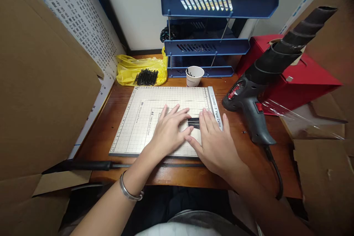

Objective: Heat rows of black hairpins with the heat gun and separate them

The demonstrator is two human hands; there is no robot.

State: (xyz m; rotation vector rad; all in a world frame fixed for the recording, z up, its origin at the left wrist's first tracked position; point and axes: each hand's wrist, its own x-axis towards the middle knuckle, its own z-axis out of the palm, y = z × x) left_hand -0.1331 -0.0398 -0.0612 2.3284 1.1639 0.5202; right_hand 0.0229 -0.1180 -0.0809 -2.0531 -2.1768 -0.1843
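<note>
A small row of thin black strips [193, 122], maybe tubes, lies side by side on the white gridded board of a paper cutter [132, 132]. My left hand [170, 131] rests on the board with its fingers spread, thumb and index finger at the left ends of the strips. Over their right ends lies my right hand [217, 142], flat, with its fingers stretched out and its thumb near the left thumb. The part of the strips beneath my right fingers is hidden.
Behind the board are a yellow plastic bag [124, 68] with a black strip pile [146, 77], a white paper cup [195, 77] and a blue tray rack [218, 7]. A heat gun [254, 99] stands right, beside a red box [309, 77]. The cutter's black handle [88, 165] lies in front.
</note>
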